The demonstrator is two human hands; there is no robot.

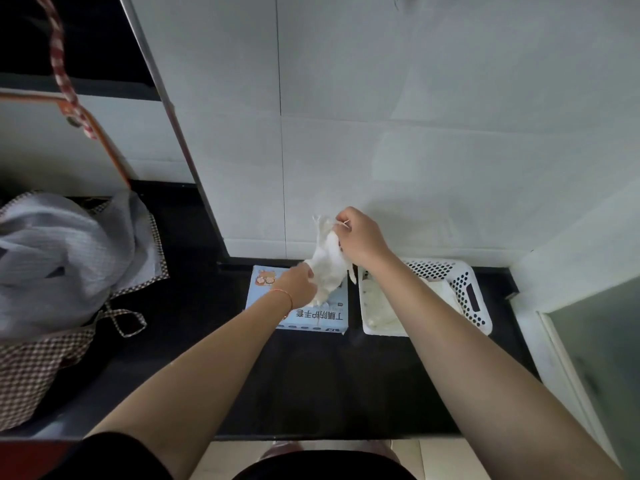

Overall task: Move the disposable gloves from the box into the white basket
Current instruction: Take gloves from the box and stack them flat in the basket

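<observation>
A light blue glove box (311,317) lies flat on the black counter against the white wall. Above it hangs a bunch of white disposable gloves (329,265). My right hand (360,237) pinches the top of the bunch, raised over the box. My left hand (298,284) grips the lower part of the same bunch just above the box's opening. To the right of the box stands the white perforated basket (464,289), with several white gloves (381,310) lying inside it.
A grey cloth bundle with checked trim (62,258) lies at the left on the black counter (311,382). White tiled wall rises behind the box and basket. A white ledge and frosted glass panel (595,348) border the right side.
</observation>
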